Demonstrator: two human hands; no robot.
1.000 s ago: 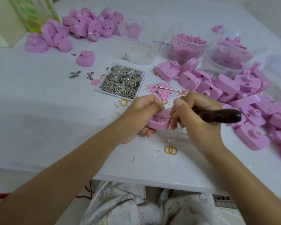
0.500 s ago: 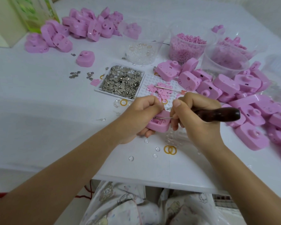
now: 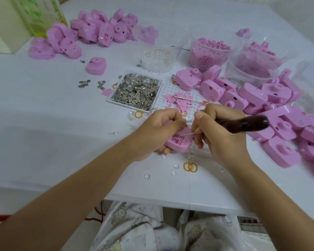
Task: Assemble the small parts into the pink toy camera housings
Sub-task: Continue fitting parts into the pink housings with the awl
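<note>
White matte tabletop (image 3: 49, 127) carries all the work. At its near centre the left hand (image 3: 158, 132) grips a pink moulded-plastic toy camera housing (image 3: 179, 144), with its fingers curled over the top edge and fingertips showing beneath. The housing has its open, ribbed interior facing up; whether it touches the tabletop cannot be told. The right hand (image 3: 220, 136) is wrapped round a tool with a glossy dark-brown wooden handle (image 3: 252, 124). Thumb and forefinger pinch close to its thin bright metal shaft (image 3: 186, 134), whose tip sits inside the housing. The part under the tip is too small to make out. Beyond the hands stand a white square tray (image 3: 110, 101) of flat silvery metal clips and, beside it on the right, a white studded plate (image 3: 168, 89) bearing small pink pieces. A heap of smooth rounded pink housings (image 3: 257, 95) lies at right, cut off by the frame edge; a second heap (image 3: 98, 31) lies far left. Clear plastic tubs (image 3: 207, 57) hold pink granular parts. Two yellow rings (image 3: 190, 167) and clear round lenses (image 3: 146, 176) lie near the wrists.
</note>
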